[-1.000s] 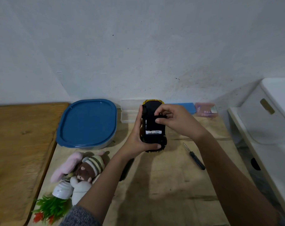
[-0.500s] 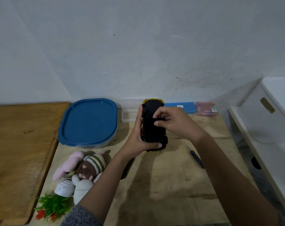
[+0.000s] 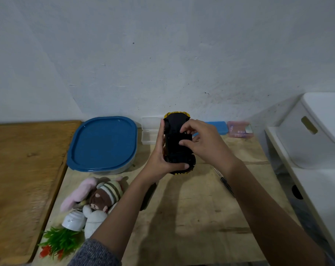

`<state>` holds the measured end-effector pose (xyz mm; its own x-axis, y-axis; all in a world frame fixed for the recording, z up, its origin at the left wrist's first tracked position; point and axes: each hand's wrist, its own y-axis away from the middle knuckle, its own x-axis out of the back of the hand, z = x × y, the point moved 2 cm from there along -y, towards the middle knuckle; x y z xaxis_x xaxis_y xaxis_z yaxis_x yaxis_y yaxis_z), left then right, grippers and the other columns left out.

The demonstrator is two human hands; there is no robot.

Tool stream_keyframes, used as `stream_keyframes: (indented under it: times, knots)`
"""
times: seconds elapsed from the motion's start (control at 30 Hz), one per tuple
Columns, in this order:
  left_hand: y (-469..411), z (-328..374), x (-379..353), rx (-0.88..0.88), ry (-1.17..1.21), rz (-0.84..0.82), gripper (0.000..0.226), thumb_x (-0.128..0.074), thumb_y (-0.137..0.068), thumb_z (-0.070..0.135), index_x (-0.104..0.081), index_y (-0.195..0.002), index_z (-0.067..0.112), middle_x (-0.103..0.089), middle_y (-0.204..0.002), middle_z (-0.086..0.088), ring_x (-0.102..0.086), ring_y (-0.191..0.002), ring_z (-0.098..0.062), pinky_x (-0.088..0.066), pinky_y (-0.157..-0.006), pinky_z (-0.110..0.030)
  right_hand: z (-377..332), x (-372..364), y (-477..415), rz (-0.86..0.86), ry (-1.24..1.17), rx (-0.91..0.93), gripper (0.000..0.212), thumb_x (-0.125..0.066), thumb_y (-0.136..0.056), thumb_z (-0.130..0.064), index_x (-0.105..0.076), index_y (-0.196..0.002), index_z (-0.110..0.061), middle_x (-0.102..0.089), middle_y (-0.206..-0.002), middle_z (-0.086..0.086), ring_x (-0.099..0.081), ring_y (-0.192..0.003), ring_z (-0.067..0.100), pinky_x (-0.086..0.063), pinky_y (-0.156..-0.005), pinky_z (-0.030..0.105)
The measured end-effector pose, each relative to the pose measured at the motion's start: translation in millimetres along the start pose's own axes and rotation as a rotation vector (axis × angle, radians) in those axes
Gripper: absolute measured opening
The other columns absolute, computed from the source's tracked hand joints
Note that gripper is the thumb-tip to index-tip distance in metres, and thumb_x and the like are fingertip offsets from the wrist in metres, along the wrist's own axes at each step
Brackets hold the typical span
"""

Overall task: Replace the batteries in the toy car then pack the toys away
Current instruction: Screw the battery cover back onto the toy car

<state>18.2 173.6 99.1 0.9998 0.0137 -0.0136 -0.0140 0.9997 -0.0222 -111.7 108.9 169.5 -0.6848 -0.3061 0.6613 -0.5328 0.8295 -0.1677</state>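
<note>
A black toy car (image 3: 177, 148) with yellow trim is held upside down above the wooden table (image 3: 191, 217), its underside facing me. My left hand (image 3: 162, 160) grips it from the left and below. My right hand (image 3: 203, 144) rests its fingertips on the black battery cover over the underside; no battery shows. A screwdriver (image 3: 227, 184) lies on the table under my right forearm. Plush toys (image 3: 99, 196) and a small potted plastic plant (image 3: 65, 239) on its side lie at the front left.
A large container with a blue lid (image 3: 103, 143) stands at the back left. Clear small boxes (image 3: 150, 131), a blue box (image 3: 215, 127) and a pink box (image 3: 238, 129) line the wall. A white cabinet (image 3: 316, 150) stands on the right. A dark object lies under my left forearm.
One second ago a white battery showed in the open compartment. The black cover now lies over it, with my right fingertips pressing on it. The car is raised slightly.
</note>
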Motion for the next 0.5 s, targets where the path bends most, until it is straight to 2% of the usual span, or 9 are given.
stream_keyframes:
  times: [0.1,0.27,0.37,0.5]
  knots:
    - [0.0,1.4,-2.1,0.009,0.002,-0.009,0.13,-0.077,-0.067,-0.014,0.007,-0.146,0.045,-0.035,-0.139,0.015,-0.049,-0.127,-0.017,-0.048,-0.099,-0.043,2.1,2.7,-0.1,-0.01,-0.123,-0.059,0.012,-0.066,-0.084,-0.008,-0.062,-0.087,-0.02,-0.059,-0.079,-0.01,-0.056,-0.074,0.002,-0.045,-0.067,0.008]
    - [-0.1,4.5,-2.6,0.02,0.009,-0.02,0.13,-0.076,-0.067,-0.015,0.01,-0.147,0.042,-0.036,-0.139,0.013,-0.053,-0.122,-0.013,-0.051,-0.093,-0.032,8.3,7.8,-2.7,-0.018,-0.211,-0.114,0.014,-0.064,-0.085,-0.009,-0.062,-0.086,-0.022,-0.059,-0.079,-0.008,-0.059,-0.079,0.014,-0.051,-0.076,0.026]
    - [-1.1,3.9,-2.6,0.022,0.009,-0.03,0.13,-0.076,-0.067,-0.013,0.011,-0.146,0.042,-0.036,-0.14,0.013,-0.052,-0.124,-0.016,-0.05,-0.097,-0.036,8.3,9.3,-2.7,-0.022,-0.224,-0.117,0.011,-0.064,-0.085,-0.008,-0.063,-0.087,-0.019,-0.059,-0.079,-0.007,-0.058,-0.081,0.014,-0.05,-0.074,0.022]
    - [-1.6,3.8,-2.7,0.024,0.019,-0.05,0.131,-0.078,-0.067,-0.01,0.01,-0.144,0.049,-0.033,-0.148,0.001,-0.053,-0.124,-0.022,-0.049,-0.098,-0.041,10.6,8.4,-3.1,-0.03,-0.217,-0.118,0.013,-0.064,-0.085,-0.009,-0.063,-0.085,-0.022,-0.06,-0.08,-0.007,-0.059,-0.083,0.013,-0.047,-0.073,0.017]
